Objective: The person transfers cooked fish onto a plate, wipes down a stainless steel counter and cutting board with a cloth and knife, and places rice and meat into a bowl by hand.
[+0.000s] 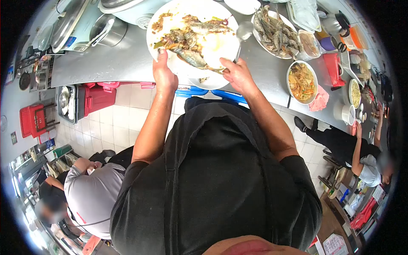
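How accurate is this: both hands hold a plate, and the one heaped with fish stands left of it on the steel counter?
Wrong side: in the head view, the plate heaped with fish stands on the steel counter, right of the held plate. Left hand and right hand do hold it.

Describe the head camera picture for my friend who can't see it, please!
A person's left hand and right hand hold a white plate of cooked fish by its rim at a metal counter. To the right are a plate of whole fish and a bowl of noodles. Someone in a grey top is at lower left.
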`<state>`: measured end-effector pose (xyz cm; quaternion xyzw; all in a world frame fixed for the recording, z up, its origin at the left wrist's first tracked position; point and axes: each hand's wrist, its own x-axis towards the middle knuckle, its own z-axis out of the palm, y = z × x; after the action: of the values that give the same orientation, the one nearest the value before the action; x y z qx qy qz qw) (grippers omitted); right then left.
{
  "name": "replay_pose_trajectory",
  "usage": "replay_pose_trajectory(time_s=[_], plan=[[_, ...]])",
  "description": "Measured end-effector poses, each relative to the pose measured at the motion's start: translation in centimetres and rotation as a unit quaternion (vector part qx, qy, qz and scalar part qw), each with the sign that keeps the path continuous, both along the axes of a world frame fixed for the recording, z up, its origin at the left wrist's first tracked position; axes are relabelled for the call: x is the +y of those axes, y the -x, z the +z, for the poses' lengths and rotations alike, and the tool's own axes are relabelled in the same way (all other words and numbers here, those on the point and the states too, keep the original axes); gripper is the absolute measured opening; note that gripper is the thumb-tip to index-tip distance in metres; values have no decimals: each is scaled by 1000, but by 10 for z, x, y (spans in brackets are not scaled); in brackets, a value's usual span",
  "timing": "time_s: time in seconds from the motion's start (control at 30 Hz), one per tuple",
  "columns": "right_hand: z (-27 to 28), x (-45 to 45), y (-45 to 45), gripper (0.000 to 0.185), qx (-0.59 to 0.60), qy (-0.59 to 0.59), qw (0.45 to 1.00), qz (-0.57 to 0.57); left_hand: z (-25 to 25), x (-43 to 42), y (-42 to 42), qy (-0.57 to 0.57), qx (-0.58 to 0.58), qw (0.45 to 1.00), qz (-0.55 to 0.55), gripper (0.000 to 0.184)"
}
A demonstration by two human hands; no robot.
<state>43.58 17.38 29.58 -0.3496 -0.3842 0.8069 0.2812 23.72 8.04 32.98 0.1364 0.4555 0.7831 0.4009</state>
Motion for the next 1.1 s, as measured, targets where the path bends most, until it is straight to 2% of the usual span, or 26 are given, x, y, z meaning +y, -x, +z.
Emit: replay_pose_trajectory(time_s=[0.03, 0.13, 0.23, 0.37, 0.47, 0.57, 0.7, 0.87, 0.97, 1.1], plan=[[0, 4, -8, 21, -20, -16, 999, 29, 2, 3, -6, 16, -17, 1000, 18, 47], [12, 7, -15, 28, -170, -239, 954, 57, -6, -5, 4, 29, -6, 998, 49, 45], [9, 10, -36, 28, -257, -309, 915, 40, -7, -9, 10, 46, 27, 996, 68, 46], [16, 23, -54, 22, -264, -378, 887, 11, -10, -3, 5, 58, 72, 994, 64, 49], [26, 33, -48, 19, -266, -373, 888, 45, -7, 1, 3, 82, 98, 990, 63, 49], [39, 32, -32, 18, -245, -444, 860, 51, -2, 4, -6, 94, 100, 989, 60, 49], [32, 27, -5, 18, -296, -474, 823, 102, -5, -8, 4, 85, 69, 992, 62, 48], [20, 38, -12, 19, -340, -442, 822, 119, -9, -12, 4, 123, 59, 988, 70, 48], [7, 52, -24, 18, -326, -409, 844, 118, -14, -6, 2, 124, 59, 988, 70, 47], [26, 38, -14, 17, -309, -424, 844, 113, -16, -12, 7, 125, 47, 988, 80, 47]])
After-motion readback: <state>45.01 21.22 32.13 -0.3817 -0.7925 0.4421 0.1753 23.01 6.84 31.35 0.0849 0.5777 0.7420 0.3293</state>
